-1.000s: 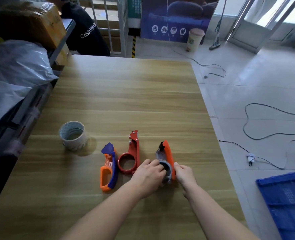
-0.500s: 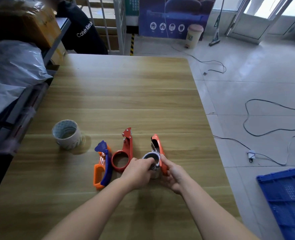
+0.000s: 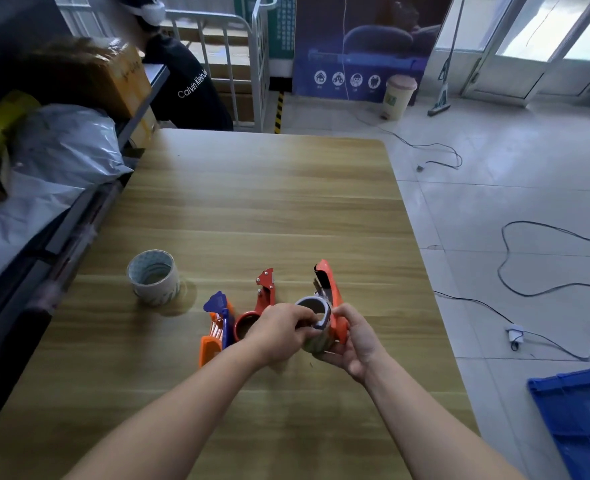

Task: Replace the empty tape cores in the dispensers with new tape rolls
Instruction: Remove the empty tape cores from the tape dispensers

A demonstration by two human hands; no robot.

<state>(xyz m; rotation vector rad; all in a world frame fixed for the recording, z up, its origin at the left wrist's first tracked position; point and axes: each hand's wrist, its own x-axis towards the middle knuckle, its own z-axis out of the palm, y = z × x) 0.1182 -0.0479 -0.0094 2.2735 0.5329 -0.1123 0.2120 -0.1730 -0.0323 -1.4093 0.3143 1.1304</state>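
Blue crate (image 3: 579,420) on the floor, near right, off the counter (image 3: 252,202) edge. Both forearms come in from the bottom and meet near the counter's near right part.

Right hand (image 3: 355,337): wrapped round the orange dispenser (image 3: 333,296), fingers curled under it, thumb on the side. The dispenser's nose points away and up.

Left hand (image 3: 279,330): fingers and thumb pinching the grey tape core (image 3: 316,303), which sits in that dispenser's ring. Can't tell whether the core is seated or partly out.

Just left of the hands, lying flat on the counter: red dispenser (image 3: 265,299), ring partly hidden behind the left hand, then the blue-and-orange dispenser (image 3: 219,323) beside it.

Further left and a bit back: new tape roll (image 3: 153,277), standing on its flat side, well apart from the dispensers, nobody touching it.

Left of the counter: a shelf with grey plastic bags (image 3: 61,143) and a cardboard box (image 3: 89,74). Far end: person in a dark top (image 3: 189,88). Cables (image 3: 529,271) across the floor tiles, small bin (image 3: 399,95) by the back wall.
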